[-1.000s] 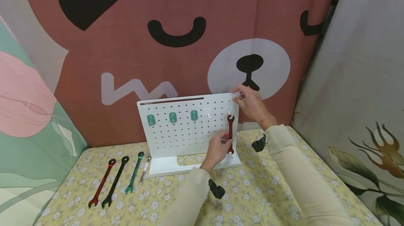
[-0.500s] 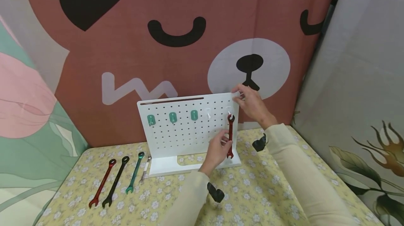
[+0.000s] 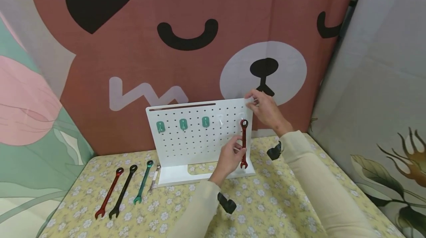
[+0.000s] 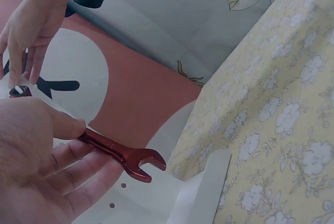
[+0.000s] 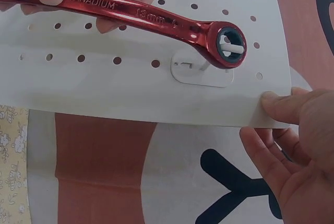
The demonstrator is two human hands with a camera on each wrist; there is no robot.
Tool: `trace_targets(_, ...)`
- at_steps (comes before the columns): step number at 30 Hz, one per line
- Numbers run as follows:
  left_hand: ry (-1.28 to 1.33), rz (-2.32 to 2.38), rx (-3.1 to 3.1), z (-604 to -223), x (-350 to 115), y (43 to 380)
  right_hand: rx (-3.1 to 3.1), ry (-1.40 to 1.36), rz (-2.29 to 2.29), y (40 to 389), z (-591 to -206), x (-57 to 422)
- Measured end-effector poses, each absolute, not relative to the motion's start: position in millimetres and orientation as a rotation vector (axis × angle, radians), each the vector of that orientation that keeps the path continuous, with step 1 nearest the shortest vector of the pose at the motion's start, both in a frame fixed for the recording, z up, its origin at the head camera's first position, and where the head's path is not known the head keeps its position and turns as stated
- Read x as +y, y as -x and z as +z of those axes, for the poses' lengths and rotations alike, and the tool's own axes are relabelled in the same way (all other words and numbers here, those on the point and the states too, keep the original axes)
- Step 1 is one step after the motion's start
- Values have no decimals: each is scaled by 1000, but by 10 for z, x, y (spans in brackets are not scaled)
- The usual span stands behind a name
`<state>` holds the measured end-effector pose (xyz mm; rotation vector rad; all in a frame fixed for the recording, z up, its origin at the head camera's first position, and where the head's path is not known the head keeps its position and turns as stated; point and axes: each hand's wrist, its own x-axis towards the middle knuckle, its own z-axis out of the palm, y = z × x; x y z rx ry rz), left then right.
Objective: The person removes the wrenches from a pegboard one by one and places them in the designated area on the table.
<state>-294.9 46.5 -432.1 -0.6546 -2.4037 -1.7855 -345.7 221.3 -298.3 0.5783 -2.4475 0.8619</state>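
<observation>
My left hand (image 3: 229,158) pinches the shaft of a red combination wrench (image 3: 244,140) between thumb and fingers. The wrench hangs nearly upright before the right side of a white pegboard (image 3: 189,145). In the right wrist view, the tip of a white hook (image 5: 233,49) pokes through the wrench's ring end (image 5: 219,36). Its open end (image 4: 141,164) points away past my left fingers in the left wrist view. My right hand (image 3: 264,108) grips the board's top right corner, thumb on the front face and fingers behind.
On the flowered tablecloth (image 3: 266,201) at left lie another red wrench (image 3: 110,193), a black wrench (image 3: 123,191), a green wrench (image 3: 144,182) and a small silver one (image 3: 154,179). Three green hooks (image 3: 183,124) and another white hook (image 3: 220,120) sit on the board.
The held wrench's open end has shifted slightly downward, and its ring end stays at the right white hook. My right hand keeps its place on the board's corner.
</observation>
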Motion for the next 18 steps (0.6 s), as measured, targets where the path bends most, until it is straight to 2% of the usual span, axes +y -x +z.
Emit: trace_targets(18, 724, -1954, -2368, -4228, 397, 2842, -2450, -572, 883, 3461, -2987, 2204)
